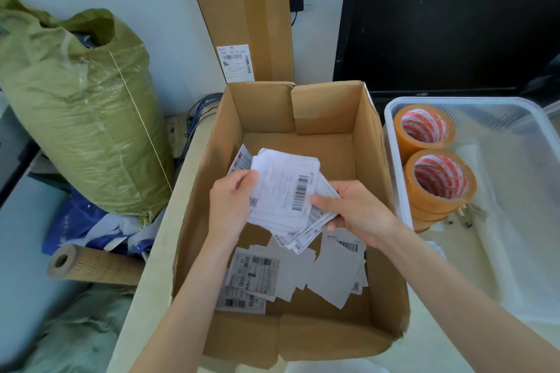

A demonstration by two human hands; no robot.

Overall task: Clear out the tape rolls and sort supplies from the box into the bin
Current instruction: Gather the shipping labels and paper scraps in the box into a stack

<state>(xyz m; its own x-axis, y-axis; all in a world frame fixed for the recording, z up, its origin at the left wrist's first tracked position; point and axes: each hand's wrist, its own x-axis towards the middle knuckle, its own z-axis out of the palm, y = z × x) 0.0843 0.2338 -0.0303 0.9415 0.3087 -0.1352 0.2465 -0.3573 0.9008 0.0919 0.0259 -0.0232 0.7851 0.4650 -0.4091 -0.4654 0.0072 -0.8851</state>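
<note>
Both hands, left hand at nine o'clock and right hand at three, pinch fingers closed on a light, floppy, slippery label stack, probably best gripped at opposite edges.

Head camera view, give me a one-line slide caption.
Both hands hold a stack of shipping labels over the cardboard box; tape rolls sit in the bin.

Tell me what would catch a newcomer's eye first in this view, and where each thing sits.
Dead centre, the left hand and right hand grip a stack of shipping labels over the open cardboard box, with loose labels on its floor. To the right, orange tape rolls sit at the left end of a clear plastic bin. A bulging green sack stands far left.
</note>
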